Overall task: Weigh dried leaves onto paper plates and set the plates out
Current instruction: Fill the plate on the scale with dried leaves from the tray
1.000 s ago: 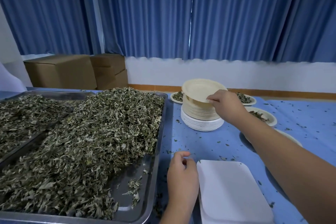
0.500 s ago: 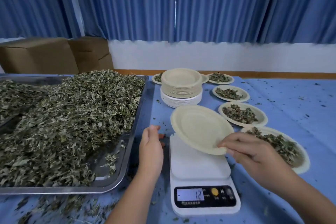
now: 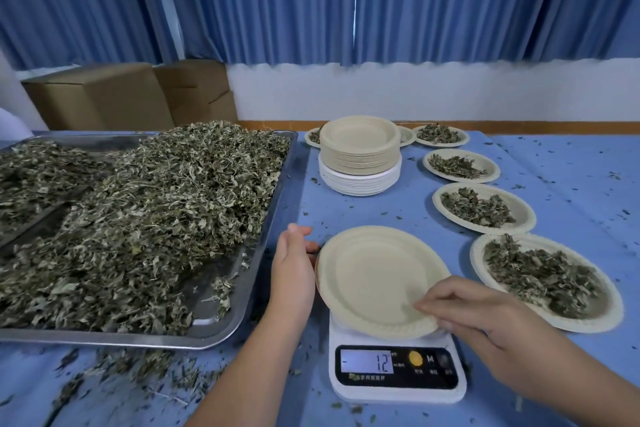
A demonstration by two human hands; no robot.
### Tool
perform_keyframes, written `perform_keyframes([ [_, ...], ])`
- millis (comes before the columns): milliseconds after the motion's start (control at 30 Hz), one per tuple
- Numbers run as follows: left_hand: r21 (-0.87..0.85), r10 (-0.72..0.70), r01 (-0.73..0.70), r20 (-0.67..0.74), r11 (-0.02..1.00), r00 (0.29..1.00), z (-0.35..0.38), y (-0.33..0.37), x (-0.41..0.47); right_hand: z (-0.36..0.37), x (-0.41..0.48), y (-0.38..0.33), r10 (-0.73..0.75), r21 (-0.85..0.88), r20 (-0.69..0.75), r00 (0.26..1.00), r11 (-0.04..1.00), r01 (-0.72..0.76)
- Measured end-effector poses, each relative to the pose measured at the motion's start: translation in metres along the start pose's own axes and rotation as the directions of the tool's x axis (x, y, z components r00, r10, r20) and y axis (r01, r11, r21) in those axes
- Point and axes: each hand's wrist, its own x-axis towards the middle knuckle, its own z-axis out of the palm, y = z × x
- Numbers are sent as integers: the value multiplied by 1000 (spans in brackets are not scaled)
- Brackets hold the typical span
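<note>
Vs half a second ago: plate is down from its tilted hover and lies nearly flat on the scale, near rim maybe a touch raised; display reads 12 as before; left hand has stayed put by the scale

Right hand grip: fingers curled down over the plate's near-right rim, clamped on it; thumb hidden below the rim

Left hand grip: fingers straight and together, edge-on, holding nothing, just beside the plate's left rim; contact unclear

Leaves heaped in tray at left on the blue worktop; stack behind the scale; four filled plates in a row at right

Scale top mostly hidden by the plate; button labels blurred; plates behind the stack part-hidden; far-left tray cut off
</note>
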Motion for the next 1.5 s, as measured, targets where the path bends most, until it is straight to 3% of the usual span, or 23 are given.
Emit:
perform_keyframes([
  [133,1,3,-3,-20,1000,1000,-1,3,-2,-2,0,3,34,105,-6,999,994,-34],
  [267,73,40,-39,-13,997,999,-5,9,-7,-6,4,3,49,87,-165,985,996,-35],
  [333,171,131,-129,-2,977,991,-7,15,-12,-8,7,4,77,76,-257,963,995,-59],
  [500,429,486,-446,19,786,874,-27,42,-22,-7,10,9,198,142,-386,901,978,-154],
  [633,598,515,-426,26,679,857,-51,62,-8,-7,10,8,232,155,-423,876,971,-182],
  [700,742,488,-377,78,554,869,-61,70,12,-6,10,8,245,154,-429,869,968,-197],
  [767,866,453,-346,162,361,877,-73,78,32,-6,10,8,260,166,-434,863,964,-207],
  [900,946,239,-239,290,-221,927,-93,80,68,-5,8,9,270,183,-436,858,961,-209],
  [967,923,107,-201,248,-327,963,-101,74,78,-4,8,8,251,166,-433,866,966,-197],
  [1067,908,-62,-228,221,-350,973,-107,61,83,-3,10,7,221,132,-431,875,975,-181],
  [1167,910,-116,-262,237,-321,965,-109,54,79,-6,9,9,217,137,-433,875,975,-173],
  [1367,919,-130,-371,355,-131,926,-106,59,56,-10,9,10,227,163,-450,864,972,-171],
  [1500,904,-36,-426,427,37,904,-112,67,36,-13,6,11,229,196,-458,859,969,-153],
])
